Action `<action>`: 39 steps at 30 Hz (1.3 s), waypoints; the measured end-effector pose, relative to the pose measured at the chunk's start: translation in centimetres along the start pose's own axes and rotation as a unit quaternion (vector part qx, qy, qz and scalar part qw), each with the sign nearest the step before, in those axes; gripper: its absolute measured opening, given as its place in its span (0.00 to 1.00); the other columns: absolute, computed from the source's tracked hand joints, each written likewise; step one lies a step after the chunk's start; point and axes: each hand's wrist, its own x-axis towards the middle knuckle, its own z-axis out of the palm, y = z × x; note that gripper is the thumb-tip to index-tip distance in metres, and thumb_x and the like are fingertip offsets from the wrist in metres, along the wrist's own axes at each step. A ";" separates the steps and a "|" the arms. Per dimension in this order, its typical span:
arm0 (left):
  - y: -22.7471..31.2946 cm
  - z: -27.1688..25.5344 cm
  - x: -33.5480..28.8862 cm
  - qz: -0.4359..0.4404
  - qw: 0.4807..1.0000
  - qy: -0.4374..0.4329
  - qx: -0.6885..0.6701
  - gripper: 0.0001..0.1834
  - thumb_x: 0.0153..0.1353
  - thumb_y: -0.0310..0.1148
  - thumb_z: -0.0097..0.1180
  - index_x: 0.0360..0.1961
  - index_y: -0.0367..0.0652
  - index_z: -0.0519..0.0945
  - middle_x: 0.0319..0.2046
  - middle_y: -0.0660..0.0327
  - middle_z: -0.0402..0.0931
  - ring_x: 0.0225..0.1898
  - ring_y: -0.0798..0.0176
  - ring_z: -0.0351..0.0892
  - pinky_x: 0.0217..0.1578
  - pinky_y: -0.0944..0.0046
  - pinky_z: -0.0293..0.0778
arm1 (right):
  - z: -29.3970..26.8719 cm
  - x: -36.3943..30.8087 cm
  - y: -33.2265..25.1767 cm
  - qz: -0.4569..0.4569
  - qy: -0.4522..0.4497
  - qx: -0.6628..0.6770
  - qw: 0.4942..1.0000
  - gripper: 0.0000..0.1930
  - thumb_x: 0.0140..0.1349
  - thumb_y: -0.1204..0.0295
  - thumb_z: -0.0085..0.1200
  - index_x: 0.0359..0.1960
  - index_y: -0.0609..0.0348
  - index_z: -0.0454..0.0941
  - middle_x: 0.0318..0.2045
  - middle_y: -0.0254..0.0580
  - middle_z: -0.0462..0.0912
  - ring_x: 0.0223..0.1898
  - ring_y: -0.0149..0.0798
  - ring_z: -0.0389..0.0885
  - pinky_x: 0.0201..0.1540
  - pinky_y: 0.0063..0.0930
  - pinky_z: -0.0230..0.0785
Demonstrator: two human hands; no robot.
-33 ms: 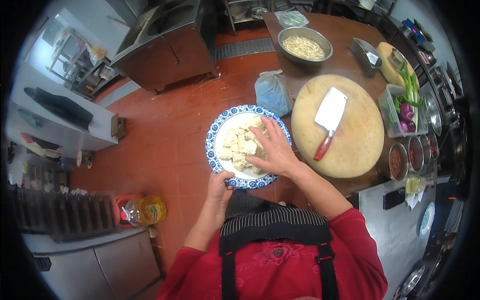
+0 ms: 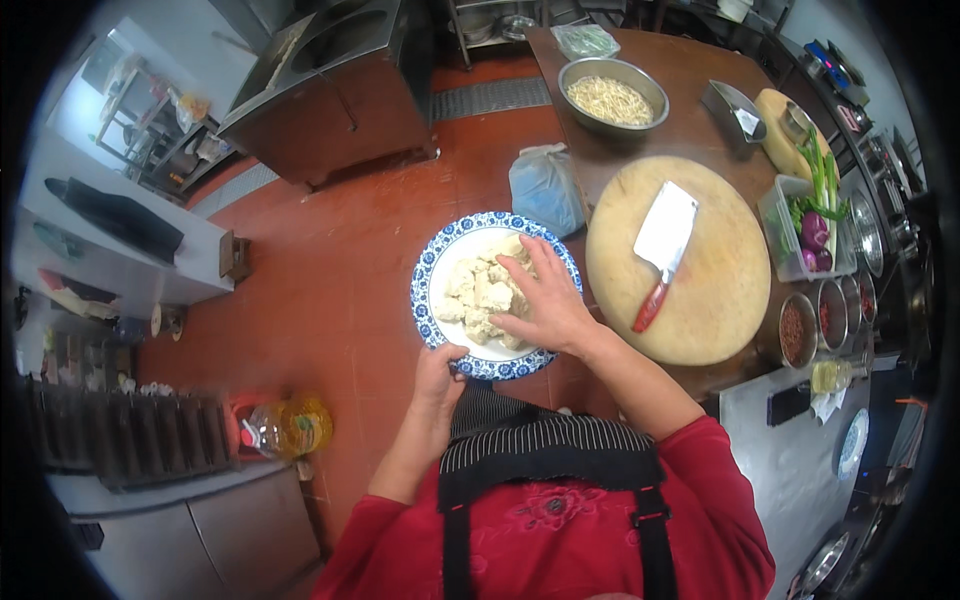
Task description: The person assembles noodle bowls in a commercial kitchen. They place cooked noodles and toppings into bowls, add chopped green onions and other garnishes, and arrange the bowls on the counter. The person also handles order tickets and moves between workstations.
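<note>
My left hand [image 2: 437,377] is closed on the near-left rim of a white plate [image 2: 443,243] with a blue floral border, its thumb on top. Crumbled white chunks that look like tofu [image 2: 487,288] are heaped on the plate. Over the heap's right side lies my right hand [image 2: 553,305], fingers spread and fingertips at the chunks. Whether it pinches any is not visible. To the right, on a round wooden chopping board [image 2: 720,270], rests a cleaver [image 2: 666,230] with a red handle, touched by neither hand.
Behind the board stands a metal bowl [image 2: 655,95] of pale strips. A bagged blue item [image 2: 546,195] sits at the table's left edge. A plastic tub [image 2: 783,240] of vegetables and small metal pots [image 2: 797,330] line the right. Yellow oil [image 2: 305,427] stands at lower left.
The table, board and cleaver appear slightly lower in the picture, as the view shifts a little. My hands and the plate keep almost the same place.
</note>
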 end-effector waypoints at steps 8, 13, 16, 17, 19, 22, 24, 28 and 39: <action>30.4 -8.4 33.1 0.006 0.999 -0.017 0.041 0.24 0.43 0.19 0.45 0.48 0.30 0.67 0.34 0.55 0.75 0.20 0.72 0.71 0.11 0.77 0.59 | 16.6 42.7 4.5 0.024 -0.016 0.012 1.000 0.36 0.46 0.51 0.57 0.56 0.54 0.63 0.58 0.62 0.53 0.60 0.61 0.49 0.61 0.48 0.45; 47.5 -8.6 54.3 0.005 0.997 -0.030 0.070 0.23 0.43 0.19 0.45 0.46 0.31 0.69 0.32 0.58 0.75 0.17 0.74 0.68 0.11 0.77 0.57 | 22.3 68.2 10.4 0.036 0.015 0.024 0.999 0.37 0.46 0.51 0.58 0.57 0.53 0.62 0.60 0.62 0.50 0.61 0.62 0.48 0.61 0.49 0.44; 55.1 -6.1 68.7 0.021 0.995 -0.032 0.092 0.21 0.43 0.19 0.44 0.44 0.31 0.70 0.30 0.59 0.74 0.16 0.75 0.66 0.11 0.77 0.56 | 24.1 82.7 17.7 0.041 0.031 0.037 0.998 0.37 0.47 0.49 0.57 0.57 0.54 0.61 0.60 0.62 0.49 0.62 0.61 0.47 0.62 0.49 0.43; 57.4 -5.0 73.8 0.016 0.995 -0.035 0.097 0.21 0.43 0.19 0.44 0.44 0.31 0.70 0.30 0.59 0.74 0.16 0.75 0.66 0.11 0.77 0.56 | 24.8 87.5 20.6 0.044 0.035 0.040 0.998 0.38 0.47 0.49 0.56 0.58 0.54 0.61 0.60 0.63 0.49 0.62 0.62 0.47 0.62 0.49 0.43; 61.6 -2.4 84.2 0.026 0.993 -0.037 0.109 0.20 0.43 0.19 0.45 0.42 0.31 0.71 0.29 0.59 0.74 0.16 0.75 0.66 0.11 0.77 0.56 | 25.9 96.9 26.7 0.045 0.046 0.042 0.997 0.38 0.47 0.50 0.56 0.58 0.56 0.60 0.61 0.63 0.49 0.62 0.62 0.47 0.62 0.48 0.43; 67.5 3.5 101.1 0.031 0.986 -0.038 0.159 0.18 0.44 0.19 0.45 0.40 0.31 0.71 0.27 0.59 0.74 0.15 0.74 0.66 0.11 0.76 0.55 | 26.2 111.9 37.8 0.046 0.088 0.073 0.992 0.37 0.47 0.48 0.55 0.57 0.54 0.62 0.60 0.60 0.50 0.61 0.60 0.48 0.62 0.46 0.43; 71.1 8.9 111.8 0.022 0.983 0.002 0.183 0.18 0.43 0.19 0.46 0.40 0.34 0.71 0.27 0.60 0.74 0.16 0.74 0.67 0.11 0.76 0.55 | 24.8 121.6 45.5 0.058 0.092 0.097 0.989 0.36 0.47 0.49 0.56 0.57 0.55 0.63 0.60 0.60 0.51 0.61 0.59 0.49 0.62 0.46 0.44; 80.5 20.0 131.3 0.038 0.985 -0.010 0.167 0.18 0.43 0.19 0.46 0.39 0.35 0.72 0.27 0.60 0.74 0.16 0.74 0.67 0.10 0.76 0.54 | 20.5 142.0 58.4 0.057 0.111 0.113 0.986 0.36 0.46 0.50 0.56 0.55 0.55 0.65 0.59 0.58 0.53 0.61 0.57 0.50 0.61 0.45 0.45; 105.2 39.2 185.3 0.046 0.961 -0.023 0.272 0.18 0.44 0.18 0.45 0.40 0.34 0.72 0.28 0.59 0.75 0.17 0.72 0.69 0.11 0.75 0.54 | 18.7 193.5 90.1 0.091 0.204 0.149 0.963 0.32 0.46 0.51 0.57 0.53 0.51 0.69 0.58 0.56 0.57 0.59 0.58 0.53 0.60 0.44 0.48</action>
